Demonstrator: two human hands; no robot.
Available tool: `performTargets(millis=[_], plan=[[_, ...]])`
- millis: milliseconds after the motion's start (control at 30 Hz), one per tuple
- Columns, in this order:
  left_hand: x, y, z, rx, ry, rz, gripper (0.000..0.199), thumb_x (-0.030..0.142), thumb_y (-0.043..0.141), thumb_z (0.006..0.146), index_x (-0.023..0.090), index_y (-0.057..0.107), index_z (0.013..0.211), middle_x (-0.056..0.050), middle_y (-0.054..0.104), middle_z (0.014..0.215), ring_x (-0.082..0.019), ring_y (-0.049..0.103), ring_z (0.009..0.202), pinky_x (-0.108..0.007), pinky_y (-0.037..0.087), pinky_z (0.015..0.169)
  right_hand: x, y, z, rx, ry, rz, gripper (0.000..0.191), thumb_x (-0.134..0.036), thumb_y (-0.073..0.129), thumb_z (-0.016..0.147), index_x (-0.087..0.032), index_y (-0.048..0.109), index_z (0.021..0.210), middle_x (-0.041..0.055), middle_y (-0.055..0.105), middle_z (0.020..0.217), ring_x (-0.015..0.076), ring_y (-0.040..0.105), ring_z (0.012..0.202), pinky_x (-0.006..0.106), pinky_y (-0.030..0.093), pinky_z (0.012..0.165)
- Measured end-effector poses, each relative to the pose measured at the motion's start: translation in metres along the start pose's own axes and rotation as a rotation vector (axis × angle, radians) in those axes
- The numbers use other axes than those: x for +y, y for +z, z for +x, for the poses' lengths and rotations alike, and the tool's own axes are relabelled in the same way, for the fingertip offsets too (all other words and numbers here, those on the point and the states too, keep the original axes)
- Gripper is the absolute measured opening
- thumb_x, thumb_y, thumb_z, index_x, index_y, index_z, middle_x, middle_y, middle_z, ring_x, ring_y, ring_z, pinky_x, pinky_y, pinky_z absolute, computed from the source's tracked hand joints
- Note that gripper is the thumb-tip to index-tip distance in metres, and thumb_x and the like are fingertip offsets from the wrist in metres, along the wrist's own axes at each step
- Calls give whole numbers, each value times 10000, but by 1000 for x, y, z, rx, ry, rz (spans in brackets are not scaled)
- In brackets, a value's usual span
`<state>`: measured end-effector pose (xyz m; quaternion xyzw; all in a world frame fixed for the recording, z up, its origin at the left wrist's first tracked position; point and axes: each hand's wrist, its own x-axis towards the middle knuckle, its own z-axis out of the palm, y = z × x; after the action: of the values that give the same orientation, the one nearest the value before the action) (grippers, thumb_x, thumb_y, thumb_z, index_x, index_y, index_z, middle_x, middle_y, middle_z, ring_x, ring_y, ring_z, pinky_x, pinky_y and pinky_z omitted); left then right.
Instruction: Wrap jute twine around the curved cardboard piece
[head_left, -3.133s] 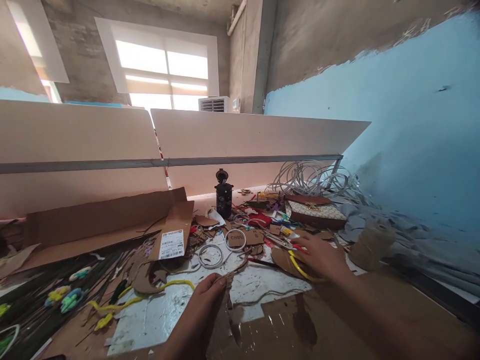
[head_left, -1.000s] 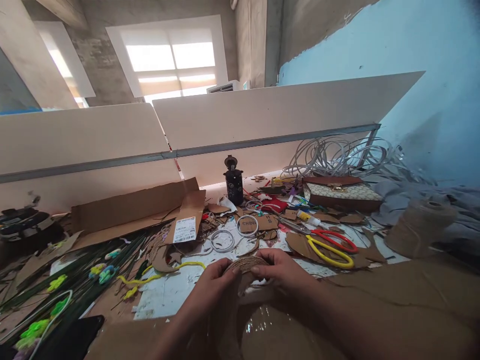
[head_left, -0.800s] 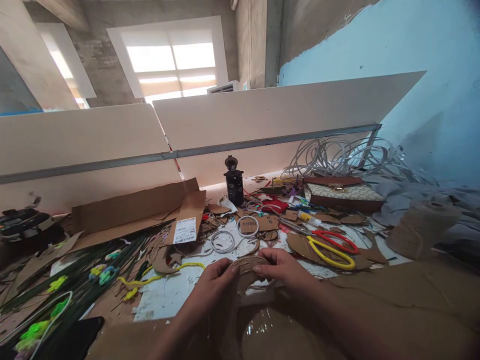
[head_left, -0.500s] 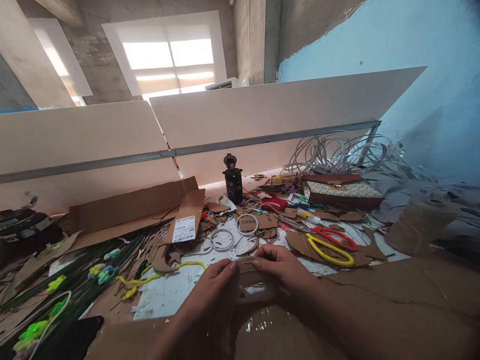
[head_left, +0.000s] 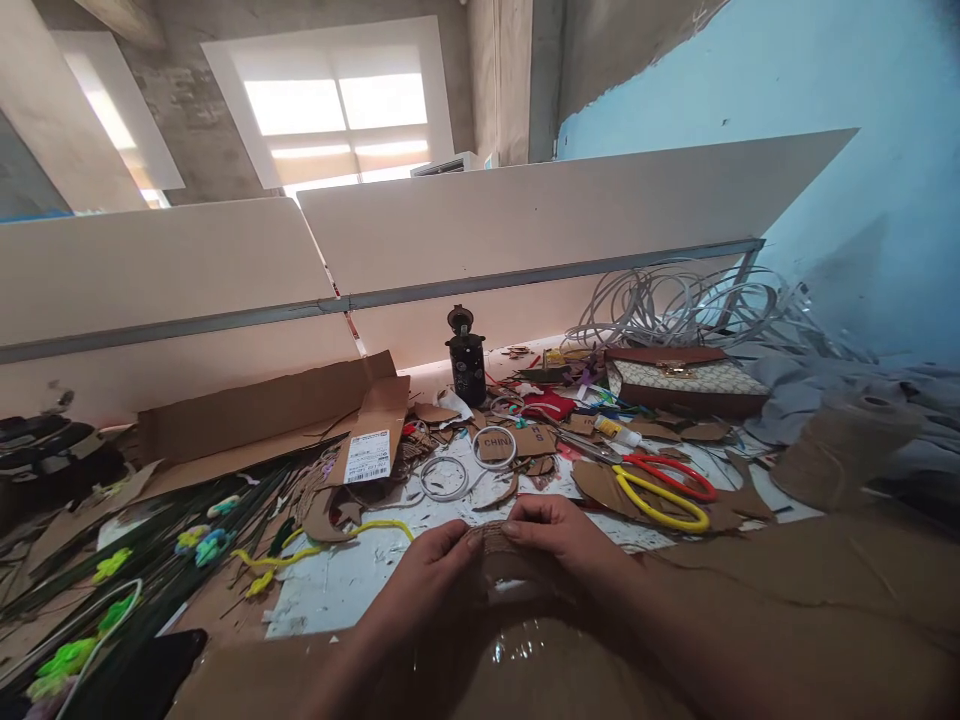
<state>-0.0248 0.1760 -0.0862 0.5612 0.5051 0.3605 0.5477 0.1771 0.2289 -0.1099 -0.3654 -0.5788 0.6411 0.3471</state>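
Note:
A curved brown piece, apparently cardboard wrapped with twine, is held between both hands near the bottom centre. My left hand pinches its left end with thumb and fingers. On its right end, my right hand has thumb and curled fingers closed. Below the hands lies a large brown sheet with shiny tape. Scissors with red and yellow handles rest on cardboard scraps right of my right hand. Two white rings lie beyond the hands.
A black bottle with its lid up stands at the back. Behind the scissors are a patterned handbag and coiled white tubing. A twine spool stands right; a cardboard box and yellow pipe cleaner are left.
Both hands keep their hold on the curved piece, which has shifted and tilted very slightly. The surroundings look the same apart from a small camera shift.

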Motion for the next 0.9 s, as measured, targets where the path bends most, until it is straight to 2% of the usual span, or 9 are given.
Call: performTargets(millis=[133,300,367,467,500,567,667,767,900], plan=[[2,-1,0,6,-3,-71,408,574,687,808,170,634,786,17,561,701,-149,472,653,-245,377,603,0,1,-1,-31,8,13,481,-615,815,644,-184,617,727,-30,532,650,128,437,598,257,305,564],[4,-15,2,33,-32,-29,453,624,689,793,175,647,823,-7,650,726,-154,576,645,-237,435,593,0,-5,2,92,-38,33,489,-637,804,660,-185,645,758,2,613,713,169,533,660,285,386,620],[6,-23,2,65,-80,-41,452,627,695,784,184,634,853,-6,675,688,-149,594,560,-234,439,530,0,-10,5,140,-54,4,509,-695,693,753,-193,665,835,25,650,768,200,576,722,305,421,658],[9,-34,2,185,-68,-129,433,602,696,793,187,615,886,-6,687,647,-129,571,456,-221,424,454,1,-16,8,200,-106,-205,603,-712,372,922,-188,670,951,59,671,810,215,596,737,322,436,669],[10,-36,3,235,-47,-167,427,590,701,794,185,616,899,-7,690,646,-124,566,447,-218,426,447,1,-17,8,197,-124,-290,591,-674,343,941,-183,672,956,62,673,807,212,593,722,320,433,662],[11,-39,4,321,-20,-254,422,560,726,781,181,622,932,-6,686,639,-125,567,453,-218,437,444,1,-15,6,137,-141,-425,422,-554,491,906,-181,686,889,57,673,784,207,589,712,310,419,659],[10,-39,7,387,-15,-347,409,507,757,752,187,617,965,5,669,628,-138,580,491,-218,442,444,1,-9,-1,58,-170,-601,97,-277,713,718,-190,706,761,44,660,807,211,582,770,301,377,693],[8,-37,10,391,-32,-370,354,469,741,745,193,602,918,9,649,623,-147,585,514,-215,419,429,2,-2,-8,19,-206,-786,109,-130,689,663,-195,708,747,49,645,863,218,565,822,302,339,709],[5,-32,10,374,-46,-391,252,358,684,703,195,572,859,2,649,640,-147,571,531,-213,390,418,0,0,-11,-31,-223,-903,161,-73,603,719,-197,689,777,52,659,876,212,575,831,298,346,715]])
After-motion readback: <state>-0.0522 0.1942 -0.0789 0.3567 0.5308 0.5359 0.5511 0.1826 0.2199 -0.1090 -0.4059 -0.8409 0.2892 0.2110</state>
